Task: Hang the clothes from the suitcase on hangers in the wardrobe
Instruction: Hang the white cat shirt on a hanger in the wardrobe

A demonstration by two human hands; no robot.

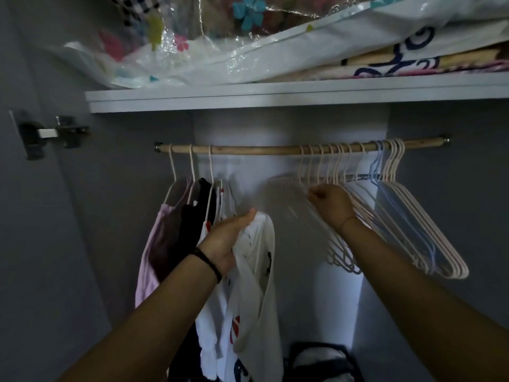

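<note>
Matt wooden rail [248, 149]; glossy plastic bag [192, 59].

Both bare forearms reach forward and up, well apart. The left hand [228, 238], thumb uppermost and palm turned toward the right hand [332, 206], grips a white garment [259, 266]. The right hand sits higher, its back showing and its fingers curled tight round a pale hanger [321, 223].

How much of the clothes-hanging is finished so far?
Done: three hangers on the left of the rod carry clothes. In hand: the left hand holds a white garment; the right hand grips an empty hanger. Left: hanging it; the suitcase is out of view.
</note>
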